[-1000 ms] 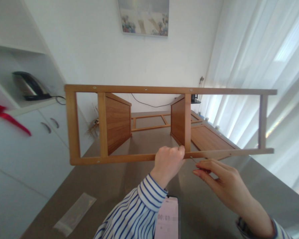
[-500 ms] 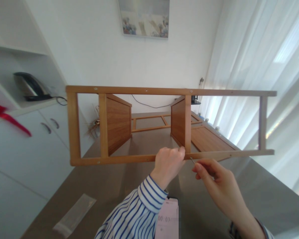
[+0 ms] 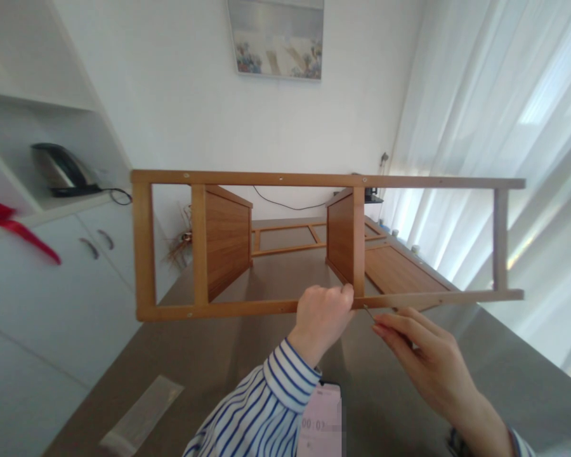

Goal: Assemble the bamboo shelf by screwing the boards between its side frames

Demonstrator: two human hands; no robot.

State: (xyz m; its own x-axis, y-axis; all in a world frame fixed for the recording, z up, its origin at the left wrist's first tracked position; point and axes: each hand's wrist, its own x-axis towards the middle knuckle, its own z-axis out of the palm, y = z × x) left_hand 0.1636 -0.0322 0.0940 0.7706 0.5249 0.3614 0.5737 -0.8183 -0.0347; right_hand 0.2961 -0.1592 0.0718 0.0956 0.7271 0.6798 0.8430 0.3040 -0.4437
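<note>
- Wooden frame [image 3: 242, 308] spans the surface [image 3: 266, 362], the left hand [image 3: 321, 317] closed round its lower rail.
- Right hand [image 3: 428, 355] has shifted its pinching grip on a thin metal tool [image 3: 370, 313] — tip still at the rail, suggesting turning work.
- Phone [image 3: 321, 419] and clear bag [image 3: 145, 409] lie nearer; kettle [image 3: 61, 170] left, curtain [image 3: 495, 114] right.

phone screen [image 3: 321, 409] on table [image 3: 380, 406] — digits "00:0" legible — last digit unclear

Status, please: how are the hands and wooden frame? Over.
Left grip: on lower rail. Right grip: pinching thin tool at that rail. Wooden frame: long rails running sideways. Nothing visibly blocking either.
</note>
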